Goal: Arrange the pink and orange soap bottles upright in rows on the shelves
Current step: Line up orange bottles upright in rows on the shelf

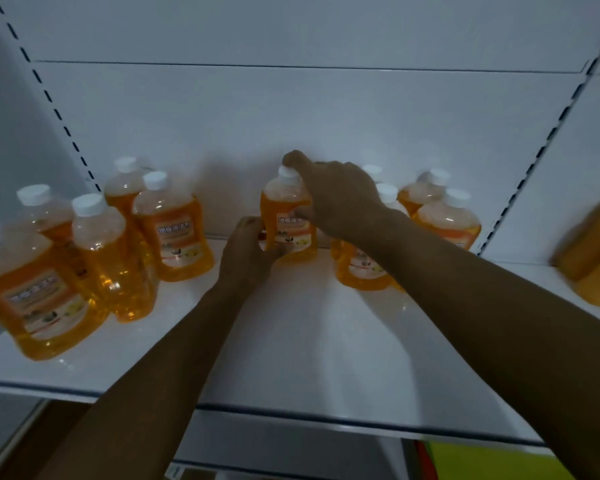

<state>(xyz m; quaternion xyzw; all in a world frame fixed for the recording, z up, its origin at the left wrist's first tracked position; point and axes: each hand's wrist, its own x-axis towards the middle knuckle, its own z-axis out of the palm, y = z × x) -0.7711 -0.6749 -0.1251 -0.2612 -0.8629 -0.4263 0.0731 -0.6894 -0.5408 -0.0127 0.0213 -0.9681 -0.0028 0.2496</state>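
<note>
While the right hand (336,199) grips the upper part of an orange bottle (288,216) standing at the shelf's (291,358) back and the left hand (248,249) cups its base, placing seems underway; next, release it squarely in the row.

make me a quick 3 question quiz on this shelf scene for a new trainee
1. True or false: the middle bottle is lying on its side.
2. Which hand reaches over the cap of that bottle? A) left hand B) right hand
3. Fill in: every cap in view is ____.

Key:
1. False. It stands upright on the shelf, held at its lower side by the left hand and near the top by the right.
2. B.
3. White.
</note>
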